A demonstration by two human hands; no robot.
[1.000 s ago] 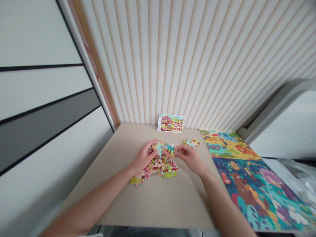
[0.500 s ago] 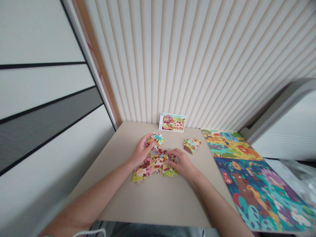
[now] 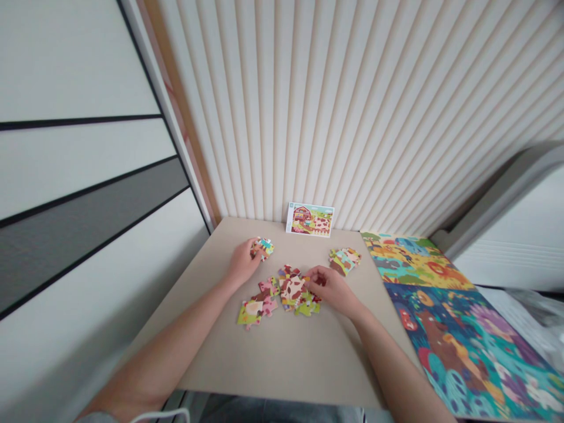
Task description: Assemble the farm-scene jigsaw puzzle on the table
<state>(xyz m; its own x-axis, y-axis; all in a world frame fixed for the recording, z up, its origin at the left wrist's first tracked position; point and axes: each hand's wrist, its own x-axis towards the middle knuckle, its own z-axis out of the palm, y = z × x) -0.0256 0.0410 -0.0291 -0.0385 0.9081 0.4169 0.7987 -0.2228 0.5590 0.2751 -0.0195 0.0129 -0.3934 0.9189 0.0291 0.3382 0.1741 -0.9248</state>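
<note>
My left hand (image 3: pixel 244 261) is closed round a small bunch of jigsaw puzzle pieces (image 3: pixel 265 249) in teal, white and yellow, at the back left of the table. My right hand (image 3: pixel 329 288) curls at the right edge of a heap of puzzle pieces (image 3: pixel 292 292) with brown-and-white cow patches and green parts. Its thumb and fingertips pinch at the heap's edge, where a piece is partly hidden. Left of that heap lies a joined cluster of pink, brown and yellow-green pieces (image 3: pixel 255 309), with a narrow gap between them.
A farm picture card (image 3: pixel 310 220) leans against the pleated wall (image 3: pixel 282 117). Another puzzle cluster (image 3: pixel 345 260) lies at the back right of the beige table (image 3: pixel 273 358). Two colourful animal pictures, one yellow (image 3: pixel 409 258) and one dark blue (image 3: pixel 467 346), lie along the right side.
My left hand has moved left with its puzzle pieces, away from the heap. A gap now shows between the pink cluster and the cow-patched heap. My right hand stays by the heap.
</note>
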